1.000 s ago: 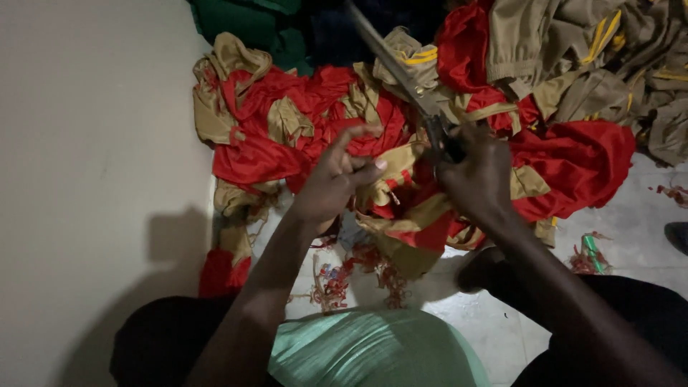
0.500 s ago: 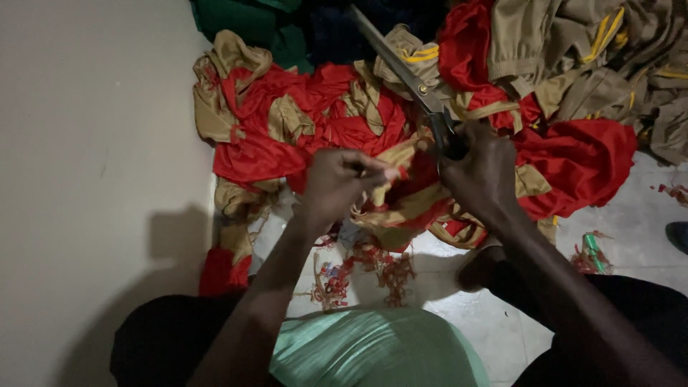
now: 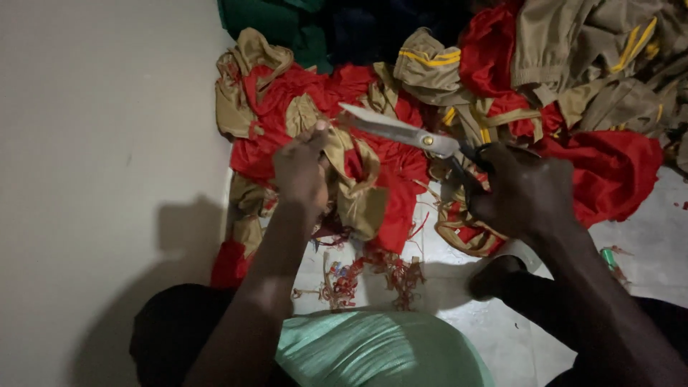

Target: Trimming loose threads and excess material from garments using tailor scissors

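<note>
A: What lies nearest the person?

B: A pale green woven sack (image 3: 380,351) across the lap, between two dark trouser legs. Just past it, on the white tiled floor (image 3: 645,251), sits a scatter of red and tan thread scraps (image 3: 373,276).

A: And the hands?

B: The left hand (image 3: 301,172) is raised above the scraps, its grip pinched shut on a strip of tan fabric (image 3: 351,179) that loops down and joins a red cloth (image 3: 390,186) hanging beneath it. The right hand (image 3: 523,193) is to the right at about the same height, its grip closed through the dark handles of a pair of large scissors (image 3: 401,131).

A: How do the scissors sit?

B: The silver blades point left and slightly up, the tip close to the left hand's fingertips, just above the tan strip. Whether the blades are parted I cannot tell; they look nearly together.

A: What is beyond?

B: A heap of red and tan garments (image 3: 573,93) spreads across the floor, some with yellow trim. Behind that, dark green cloth (image 3: 265,18) lies at the top. A plain wall (image 3: 93,143) fills the left side.
</note>
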